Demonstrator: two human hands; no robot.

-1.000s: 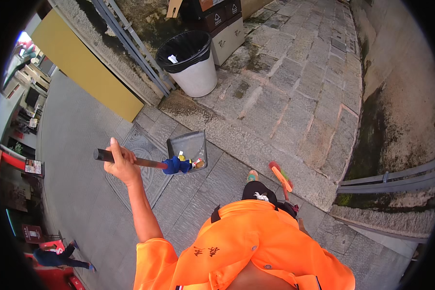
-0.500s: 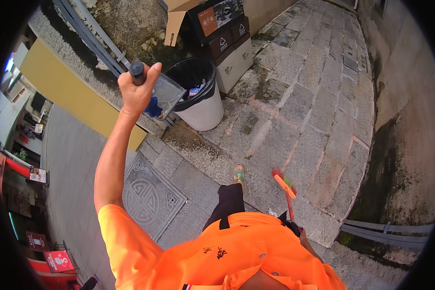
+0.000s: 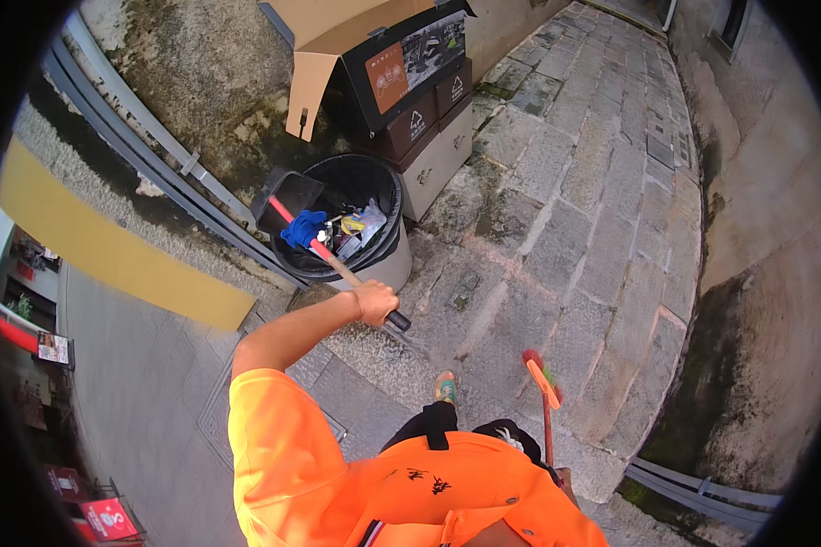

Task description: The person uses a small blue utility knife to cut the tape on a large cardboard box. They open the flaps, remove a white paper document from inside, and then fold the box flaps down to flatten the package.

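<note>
My left hand [image 3: 373, 302] is closed around the handle of a dustpan [image 3: 323, 249], below its black end grip. The handle is wood and red, with a blue cloth bunched on it. The dark pan is tipped up over the far left rim of a white trash bin [image 3: 394, 266] lined with a black bag. Plastic wrappers and other litter [image 3: 363, 226] lie inside. At lower right a broom [image 3: 547, 424] with a red stick, an orange loop and red and green at its head reaches my right hand [image 3: 565, 476]. That hand shows only partly, closed at the stick.
Stacked brown and white boxes [image 3: 436, 169] stand behind the bin, an opened cardboard box [image 3: 360, 41] on top. Grey pipes [image 3: 155, 155] run along the left wall. Stone paving [image 3: 556, 237] leads away beside a stained wall [image 3: 766, 273]. A yellow board [image 3: 119, 242] is at left.
My left hand has come down and right, and the dustpan has swung from beside the bin to over it. More litter shows in the bin. The broom has shifted slightly lower in view.
</note>
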